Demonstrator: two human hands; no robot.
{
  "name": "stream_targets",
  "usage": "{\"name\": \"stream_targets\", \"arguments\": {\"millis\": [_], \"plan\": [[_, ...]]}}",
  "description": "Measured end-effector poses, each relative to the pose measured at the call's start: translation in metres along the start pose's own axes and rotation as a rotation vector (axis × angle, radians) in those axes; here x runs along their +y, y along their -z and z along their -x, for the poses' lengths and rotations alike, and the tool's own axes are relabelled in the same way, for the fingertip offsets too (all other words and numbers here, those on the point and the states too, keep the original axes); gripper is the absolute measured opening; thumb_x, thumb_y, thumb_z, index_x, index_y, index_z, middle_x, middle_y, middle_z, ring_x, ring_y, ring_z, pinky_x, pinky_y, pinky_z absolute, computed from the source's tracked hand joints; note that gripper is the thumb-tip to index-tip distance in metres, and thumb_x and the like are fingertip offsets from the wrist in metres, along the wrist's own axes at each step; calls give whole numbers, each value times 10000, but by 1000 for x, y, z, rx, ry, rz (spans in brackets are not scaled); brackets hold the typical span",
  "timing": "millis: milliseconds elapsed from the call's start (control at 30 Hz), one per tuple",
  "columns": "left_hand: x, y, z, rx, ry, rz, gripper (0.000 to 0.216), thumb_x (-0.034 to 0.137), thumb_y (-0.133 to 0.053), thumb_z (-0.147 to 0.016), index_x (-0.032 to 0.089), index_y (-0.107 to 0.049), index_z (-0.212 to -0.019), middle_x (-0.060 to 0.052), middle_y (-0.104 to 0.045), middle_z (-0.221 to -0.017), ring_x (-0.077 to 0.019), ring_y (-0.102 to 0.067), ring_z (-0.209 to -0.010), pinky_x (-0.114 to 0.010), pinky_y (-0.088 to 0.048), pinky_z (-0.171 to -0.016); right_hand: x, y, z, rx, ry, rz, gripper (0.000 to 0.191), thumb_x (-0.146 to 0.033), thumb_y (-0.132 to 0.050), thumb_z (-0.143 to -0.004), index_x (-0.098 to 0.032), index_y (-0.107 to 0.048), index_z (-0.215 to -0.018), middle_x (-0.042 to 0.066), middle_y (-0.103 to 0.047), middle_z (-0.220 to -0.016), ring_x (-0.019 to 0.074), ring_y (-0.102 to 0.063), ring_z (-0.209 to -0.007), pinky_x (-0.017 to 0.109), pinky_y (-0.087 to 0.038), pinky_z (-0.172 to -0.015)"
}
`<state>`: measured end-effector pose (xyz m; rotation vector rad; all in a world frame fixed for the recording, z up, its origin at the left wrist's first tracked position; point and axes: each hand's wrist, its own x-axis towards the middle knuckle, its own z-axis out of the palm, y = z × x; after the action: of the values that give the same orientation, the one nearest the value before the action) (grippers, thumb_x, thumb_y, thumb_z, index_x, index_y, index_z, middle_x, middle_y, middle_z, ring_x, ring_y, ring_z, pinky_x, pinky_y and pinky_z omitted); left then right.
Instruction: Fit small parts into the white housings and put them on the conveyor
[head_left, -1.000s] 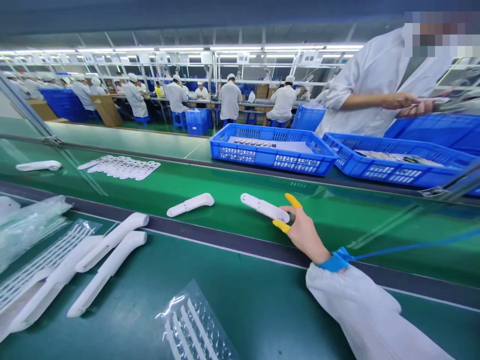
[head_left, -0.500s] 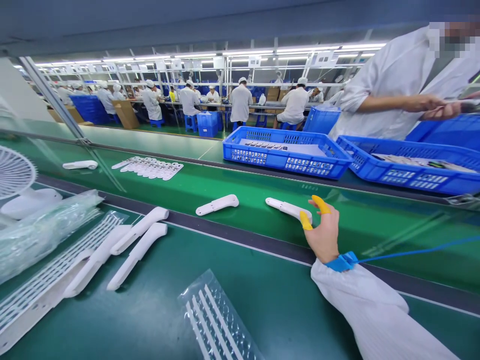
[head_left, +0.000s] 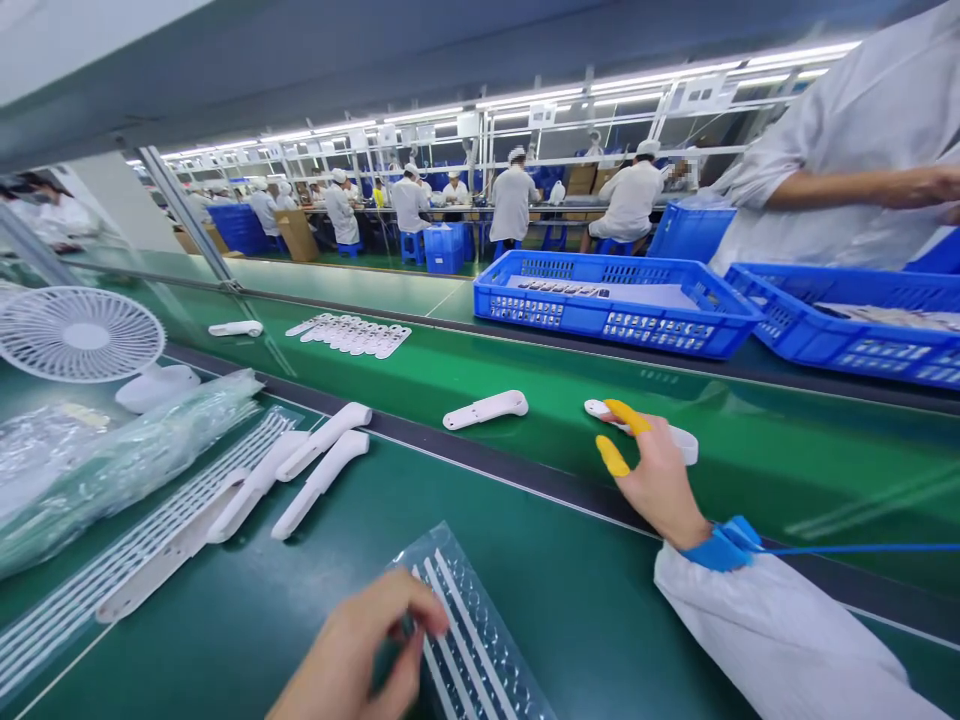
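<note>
My right hand (head_left: 661, 482) reaches over the green belt, with yellow finger covers on thumb and forefinger and a blue wrist strap. Its fingers are spread, holding nothing, in front of a white plastic handle piece (head_left: 684, 443) that they partly hide. A similar handle piece (head_left: 487, 410) lies on the belt to its left. At the bottom, my left hand (head_left: 360, 645) is bare, its fingers bent with a gap to the thumb. It hovers at a clear bag of white strips (head_left: 472, 640); whether it touches the bag I cannot tell.
White handle parts (head_left: 322, 480) lie on the bench at left, beside plastic-wrapped strips and a white fan (head_left: 82, 335). Flat white pieces (head_left: 352, 334) sit farther along the belt. Blue baskets (head_left: 615, 325) line the far side, where a person in white (head_left: 862, 150) stands.
The view has turned left. My left hand has come in from the bottom over the bagged strips. My right thumb and forefinger have shifted toward the handle piece's far-left end.
</note>
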<state>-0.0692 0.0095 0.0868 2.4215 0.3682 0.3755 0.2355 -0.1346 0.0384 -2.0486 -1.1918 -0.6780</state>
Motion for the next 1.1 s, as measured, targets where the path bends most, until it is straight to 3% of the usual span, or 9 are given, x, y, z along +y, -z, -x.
{"name": "stream_targets", "arguments": {"millis": [133,233,367,500,733,900,1000,1100], "plan": [[-22,-17,-36,-48,336,-262,255,172,-462,-789,194,-533,-1033,-71,-582,-987,-220,-580,-886,-335,-477,-740,-22,-22,-32,-287,108,-29,469,-190,-549,-785,-178,-403,-1230,99,-541,-1085,258,-481,-1031,409,-452,-833],[-29,-25,-48,-62,416,-331,411,133,-513,-697,137,-497,-1108,-132,-541,-1001,-311,-538,-899,-432,-439,-704,-28,-46,-54,-431,129,-14,389,-250,-582,-816,-163,-467,-1177,95,-497,-1182,263,-465,-1082,446,-422,-859],[-26,-26,-50,-111,463,-291,368,60,-487,-617,149,-551,-968,-60,-551,-804,-279,-541,-766,-414,-400,-666,-24,-61,-66,-536,55,17,238,-284,-538,-868,-155,-537,-1068,64,-547,-1091,209,-558,-925,409,-467,-771],[-23,-27,-48,-145,464,-83,175,50,-464,-603,186,-545,-676,-13,-502,-716,-228,-527,-727,-356,-385,-675,-40,-47,-54,-569,15,-14,157,-197,-575,-823,-134,-546,-963,44,-572,-935,179,-557,-812,336,-473,-685],[-22,-33,-44,-218,500,505,9,200,-442,-680,200,-433,-680,22,-585,-586,-139,-550,-560,-223,-366,-504,-110,-33,-23,-616,128,-185,148,-102,-559,-726,-161,-552,-861,70,-580,-840,225,-511,-758,365,-438,-658],[-21,-38,-44,-231,569,754,127,290,-491,-663,188,-426,-700,-5,-627,-595,-122,-529,-516,-207,-308,-465,-122,-9,-8,-509,100,-321,413,-86,-549,-756,-143,-428,-1147,113,-537,-1052,243,-470,-950,395,-419,-788],[-20,-38,-45,-246,603,838,153,292,-519,-662,184,-420,-705,4,-622,-578,-92,-473,-474,-192,-256,-446,-130,18,12,-528,25,-478,138,-104,-510,-808,-185,-539,-916,48,-560,-829,194,-505,-759,326,-436,-654],[-18,-36,-44,-257,630,884,170,294,-535,-676,182,-415,-718,23,-604,-559,-74,-422,-453,-188,-229,-442,-140,33,34,-653,-41,-452,139,-62,-525,-770,-192,-552,-727,28,-551,-732,179,-501,-669,280,-398,-531]]}}
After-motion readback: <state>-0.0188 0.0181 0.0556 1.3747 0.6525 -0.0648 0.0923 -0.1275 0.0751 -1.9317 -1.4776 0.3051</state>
